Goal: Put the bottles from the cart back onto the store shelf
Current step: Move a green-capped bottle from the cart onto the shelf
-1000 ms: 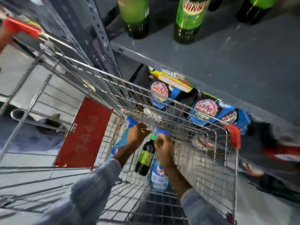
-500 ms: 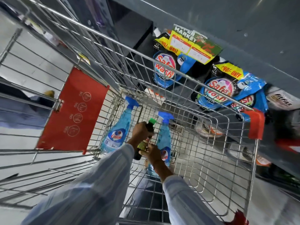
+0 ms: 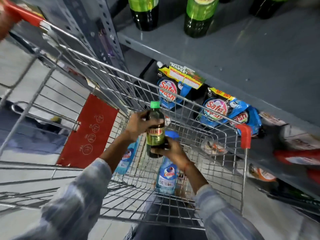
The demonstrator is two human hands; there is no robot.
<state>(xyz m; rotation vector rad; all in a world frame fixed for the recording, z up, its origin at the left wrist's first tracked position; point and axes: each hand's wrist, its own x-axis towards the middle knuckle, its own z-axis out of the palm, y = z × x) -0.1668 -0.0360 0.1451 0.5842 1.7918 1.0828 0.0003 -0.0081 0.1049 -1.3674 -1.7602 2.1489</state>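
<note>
A dark bottle with a green cap and green label is held upright above the wire cart. My left hand grips its upper body from the left. My right hand clasps its lower end from the right. Two blue spray bottles remain in the cart: one below my right wrist, another partly hidden behind my left forearm. The grey store shelf above carries three similar green-labelled bottles, among them one on the left and one in the middle.
Blue detergent pouches and a yellow price tag sit on the lower shelf behind the cart. A red panel hangs on the cart's left side. A grey perforated upright stands left of the shelf. Red packs lie at right.
Both hands have lifted the dark bottle up out of the cart basket to above its rim. The view has tilted up, bringing the shelf's bottles back into sight.
</note>
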